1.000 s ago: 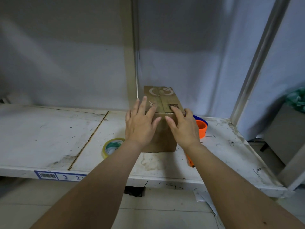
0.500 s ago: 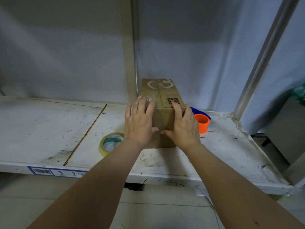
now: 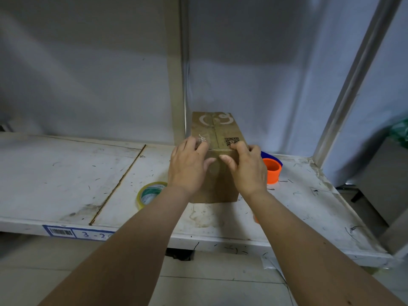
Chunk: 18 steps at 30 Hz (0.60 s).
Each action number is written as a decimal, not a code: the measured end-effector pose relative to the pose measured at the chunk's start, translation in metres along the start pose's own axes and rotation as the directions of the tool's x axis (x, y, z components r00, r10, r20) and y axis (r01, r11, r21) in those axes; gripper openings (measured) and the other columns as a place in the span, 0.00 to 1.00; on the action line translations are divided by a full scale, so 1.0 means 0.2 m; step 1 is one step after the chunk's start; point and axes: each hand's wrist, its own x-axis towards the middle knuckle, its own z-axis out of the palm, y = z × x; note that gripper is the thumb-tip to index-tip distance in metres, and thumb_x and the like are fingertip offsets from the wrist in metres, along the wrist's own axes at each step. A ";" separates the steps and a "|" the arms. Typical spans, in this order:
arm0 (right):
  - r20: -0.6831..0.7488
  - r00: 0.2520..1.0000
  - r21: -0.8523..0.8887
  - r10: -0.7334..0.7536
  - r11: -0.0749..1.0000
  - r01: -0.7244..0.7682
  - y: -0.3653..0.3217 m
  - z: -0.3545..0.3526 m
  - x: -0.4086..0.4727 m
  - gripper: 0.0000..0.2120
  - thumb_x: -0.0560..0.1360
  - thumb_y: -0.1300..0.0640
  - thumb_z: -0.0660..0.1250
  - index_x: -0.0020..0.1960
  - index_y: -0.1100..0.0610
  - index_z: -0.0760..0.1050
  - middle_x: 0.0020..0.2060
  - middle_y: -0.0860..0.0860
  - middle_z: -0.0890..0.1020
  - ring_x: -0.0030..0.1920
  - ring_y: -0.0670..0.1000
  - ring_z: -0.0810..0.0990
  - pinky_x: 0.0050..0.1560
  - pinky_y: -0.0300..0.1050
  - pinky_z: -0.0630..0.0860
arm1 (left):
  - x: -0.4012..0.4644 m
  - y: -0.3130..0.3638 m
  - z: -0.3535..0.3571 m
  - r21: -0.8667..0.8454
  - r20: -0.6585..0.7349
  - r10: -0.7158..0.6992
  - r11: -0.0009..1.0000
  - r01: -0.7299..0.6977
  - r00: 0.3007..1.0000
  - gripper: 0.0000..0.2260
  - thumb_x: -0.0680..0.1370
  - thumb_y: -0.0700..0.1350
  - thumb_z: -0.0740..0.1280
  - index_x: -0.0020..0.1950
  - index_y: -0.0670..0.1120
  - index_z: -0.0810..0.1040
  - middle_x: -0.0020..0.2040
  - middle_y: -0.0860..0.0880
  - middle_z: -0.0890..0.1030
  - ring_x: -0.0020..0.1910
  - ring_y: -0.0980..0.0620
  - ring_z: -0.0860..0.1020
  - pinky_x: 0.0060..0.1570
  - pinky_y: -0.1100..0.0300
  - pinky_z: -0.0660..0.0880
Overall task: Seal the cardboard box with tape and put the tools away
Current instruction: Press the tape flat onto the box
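Cardboard box (image 3: 217, 138) sits on the white shelf (image 3: 66, 173), flaps closed, long axis running away from the camera toward the back wall; near end faces the person. Far end close to the upright post (image 3: 175, 85). Left hand (image 3: 187, 166) flat on the near left corner, fingers curled over the top edge, thumb on the front face. Right hand (image 3: 247, 167) likewise on the near right corner. Both press the box, neither closed around it. Tape roll (image 3: 150, 193) lies flat just left of the box, partly behind the left forearm. Orange cylinder (image 3: 272, 171) just right, beside the right hand. Wide bare shelf to the left; front edge near, with a barcode label (image 3: 77, 234).
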 end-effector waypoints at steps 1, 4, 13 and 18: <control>-0.002 1.000 0.016 0.009 1.000 -0.009 -0.01 0.00 0.00 0.19 0.74 0.39 0.62 0.58 0.50 0.73 0.54 0.56 0.73 0.48 0.58 0.78 0.44 0.47 0.76 | 0.00 0.00 0.00 -0.018 -0.006 -0.010 1.000 0.010 1.000 0.16 0.75 0.54 0.65 0.59 0.47 0.76 0.55 0.45 0.76 0.58 0.44 0.73 0.58 0.50 0.69; -0.030 0.999 0.072 0.026 0.997 -0.024 -0.03 0.00 0.01 0.17 0.74 0.41 0.64 0.54 0.52 0.75 0.57 0.56 0.72 0.49 0.57 0.77 0.45 0.44 0.73 | 0.02 0.03 -0.01 -0.071 -0.030 -0.056 0.996 0.053 0.998 0.13 0.77 0.53 0.63 0.54 0.47 0.78 0.51 0.46 0.75 0.53 0.45 0.72 0.53 0.51 0.71; -0.120 0.993 0.081 -0.010 0.996 0.020 -0.02 0.02 0.01 0.14 0.76 0.44 0.63 0.50 0.54 0.76 0.59 0.53 0.73 0.48 0.55 0.78 0.41 0.43 0.73 | -0.01 0.02 0.00 -0.084 -0.034 -0.045 0.996 0.042 0.998 0.18 0.72 0.54 0.71 0.58 0.46 0.77 0.53 0.45 0.76 0.55 0.44 0.72 0.52 0.51 0.74; -0.066 0.983 -0.039 -0.173 0.985 0.171 0.04 0.05 -0.03 0.27 0.71 0.47 0.71 0.65 0.58 0.72 0.66 0.55 0.72 0.60 0.57 0.76 0.53 0.48 0.76 | -0.04 0.01 0.02 0.052 0.023 0.020 0.998 -0.021 1.000 0.30 0.68 0.55 0.74 0.67 0.47 0.69 0.64 0.45 0.72 0.68 0.44 0.67 0.67 0.50 0.67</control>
